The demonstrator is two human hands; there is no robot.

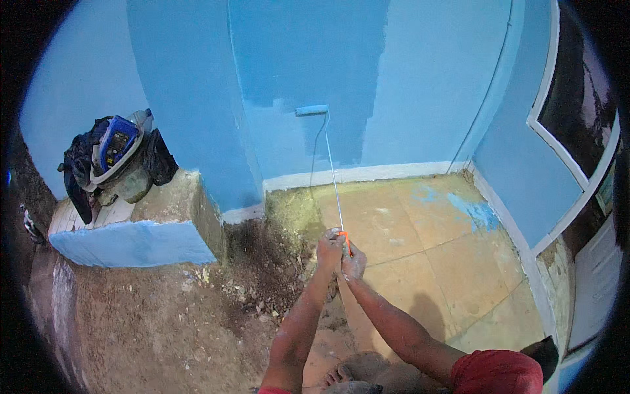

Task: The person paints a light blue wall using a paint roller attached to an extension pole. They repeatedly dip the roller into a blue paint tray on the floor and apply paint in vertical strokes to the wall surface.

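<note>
My left hand [329, 250] and my right hand [354, 264] are both closed around the orange handle [346, 241] of a long-framed paint roller. From the handle its thin metal rod [333, 177] runs up and away from me to the roller sleeve [311, 111], which is coated in blue paint. The sleeve lies at the blue wall [315, 64], near the lower edge of a darker blue patch. Lighter blue shows to the left of the sleeve and below it. Paint specks mark my hands and forearms.
A block ledge [206, 212] at the left has a blue-painted front face [133, 244]. On it stands a container [123, 167] with dark bags and a blue object. Tiles [403, 241] bear blue paint smears [472, 211]; rubble [261, 295] borders them. A white-framed opening [561, 143] is at right.
</note>
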